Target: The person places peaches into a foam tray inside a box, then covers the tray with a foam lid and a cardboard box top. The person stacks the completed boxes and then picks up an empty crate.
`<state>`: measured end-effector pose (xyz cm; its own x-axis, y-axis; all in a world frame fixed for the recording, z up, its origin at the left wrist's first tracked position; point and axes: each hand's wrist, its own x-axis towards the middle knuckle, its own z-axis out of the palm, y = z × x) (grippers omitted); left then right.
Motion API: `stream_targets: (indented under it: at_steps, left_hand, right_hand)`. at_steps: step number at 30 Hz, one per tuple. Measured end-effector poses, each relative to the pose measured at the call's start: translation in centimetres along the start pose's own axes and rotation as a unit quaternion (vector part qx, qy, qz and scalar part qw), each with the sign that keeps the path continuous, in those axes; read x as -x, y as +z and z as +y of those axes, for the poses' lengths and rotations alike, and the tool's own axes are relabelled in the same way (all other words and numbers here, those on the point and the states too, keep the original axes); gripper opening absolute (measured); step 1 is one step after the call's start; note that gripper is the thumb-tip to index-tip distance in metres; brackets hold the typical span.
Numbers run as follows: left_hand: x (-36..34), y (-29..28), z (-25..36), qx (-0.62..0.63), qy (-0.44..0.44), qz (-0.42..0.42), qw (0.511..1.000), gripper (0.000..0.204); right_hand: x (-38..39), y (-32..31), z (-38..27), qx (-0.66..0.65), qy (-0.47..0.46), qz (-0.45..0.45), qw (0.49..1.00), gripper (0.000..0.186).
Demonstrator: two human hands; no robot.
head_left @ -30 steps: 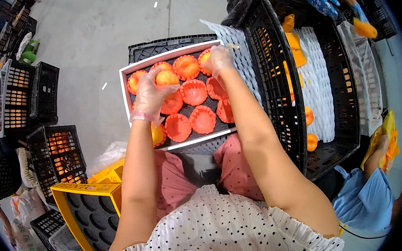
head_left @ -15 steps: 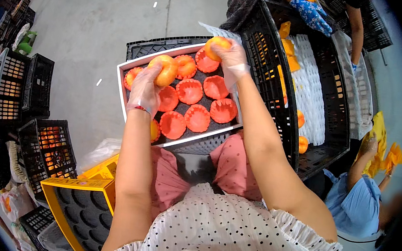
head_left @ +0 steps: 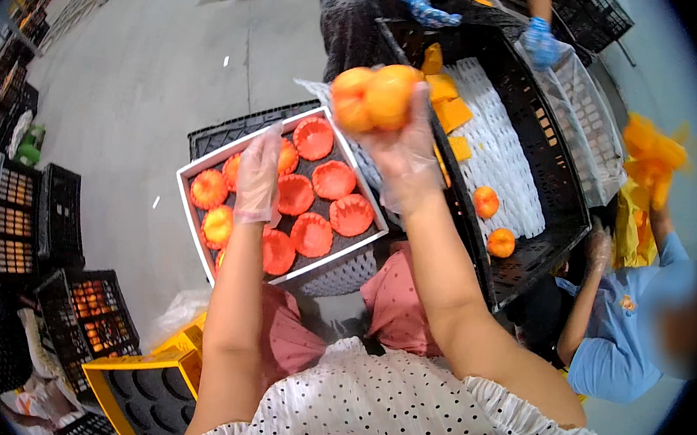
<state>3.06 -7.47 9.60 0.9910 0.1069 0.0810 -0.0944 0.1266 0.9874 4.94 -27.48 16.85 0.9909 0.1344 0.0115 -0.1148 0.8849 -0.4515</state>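
Observation:
My right hand (head_left: 405, 149), in a clear plastic glove, is raised over the box's right edge. It grips two round, peach-like orange fruits (head_left: 389, 96) pressed side by side. My left hand (head_left: 261, 167), gloved the same way, hovers over the box with fingers stretched out and nothing visible in it. Below is a white-rimmed box (head_left: 329, 259) with a dark lining and red scalloped cups (head_left: 311, 235). Fruits, one of them a yellow-orange fruit (head_left: 217, 227), sit in cups at its left side; my left hand and forearm hide part of that side.
To my right stands a black crate (head_left: 566, 176) with white foam netting, yellow pieces and two loose fruits (head_left: 500, 242). Beyond it, a co-worker's blue-patterned glove (head_left: 426, 3) shows. Another person in blue (head_left: 618, 336) sits at right. A yellow box (head_left: 151, 396) lies at lower left.
My right hand has swung toward the crate and now holds two fruits instead of one. My left hand has let go of its fruit. The view has shifted, too.

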Motion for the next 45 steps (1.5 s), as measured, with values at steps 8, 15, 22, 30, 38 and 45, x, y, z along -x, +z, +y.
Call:
stream_targets:
  at_steps: [8,15,22,30,38,45]
  left_hand:
    - [-3.5,-1.5,-9.1,-0.608,0.068,-0.01,0.791,0.049]
    - [-3.0,1.0,-6.8,-0.604,-0.008,-0.076,0.793,0.054]
    - [-8.5,-0.6,-5.9,-0.675,-0.189,-0.165,0.694,0.067]
    - [-10.6,-2.5,-9.3,-0.644,-0.121,-0.194,0.73,0.078]
    - [-9.2,-3.3,-6.6,-0.652,-0.18,-0.241,0.696,0.079]
    - [-8.9,-6.0,-8.4,-0.559,-0.168,-0.224,0.78,0.089]
  right_hand:
    - [3.3,-6.6,-11.0,0.737,-0.316,0.397,0.447,0.049]
    - [5.5,-8.1,-11.6,0.818,0.084,0.396,0.408,0.042]
    - [2.5,-3.2,-6.2,0.84,-0.168,0.215,0.468,0.022]
    - [2.2,-0.2,-2.1,0.866,-0.104,0.031,0.488,0.035]
    - [2.9,1.6,0.4,0.847,-0.161,-0.025,0.506,0.027]
    - [2.1,-0.4,1.0,0.846,-0.111,-0.05,0.519,0.028]
